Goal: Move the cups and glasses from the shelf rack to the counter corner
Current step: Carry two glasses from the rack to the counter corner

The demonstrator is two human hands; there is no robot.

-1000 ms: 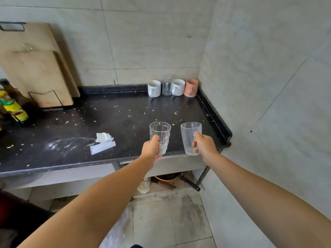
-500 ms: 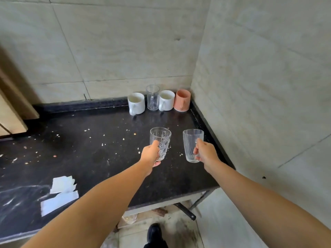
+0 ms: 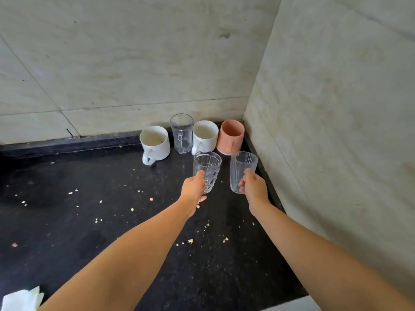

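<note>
Black counter (image 3: 94, 221), pale tiled walls meeting in a corner at right. Crumbs (image 3: 190, 240) scattered over the dark top; a bit of white paper (image 3: 22, 299) at the near left edge.

Four vessels already stand in a row against the back wall, in the corner: white mug (image 3: 155, 143) with handle toward the viewer, clear glass mug (image 3: 181, 133), second white mug (image 3: 204, 136), pink cup (image 3: 230, 136) nearest the side wall. All upright, close together; the last three nearly touching.

Both arms stretched forward over the counter. Left hand (image 3: 193, 190) wrapped round the lower part of a patterned glass (image 3: 207, 170), thumb up the near side, fingers closed behind it. Right hand (image 3: 254, 187) closed on the lower part of a ribbed glass (image 3: 243, 170), thumb on the front. Both glasses upright, empty, side by side but apart, just in front of the row, the ribbed one near the side wall. Cannot tell whether their bases touch the counter or hang just above it.
</note>
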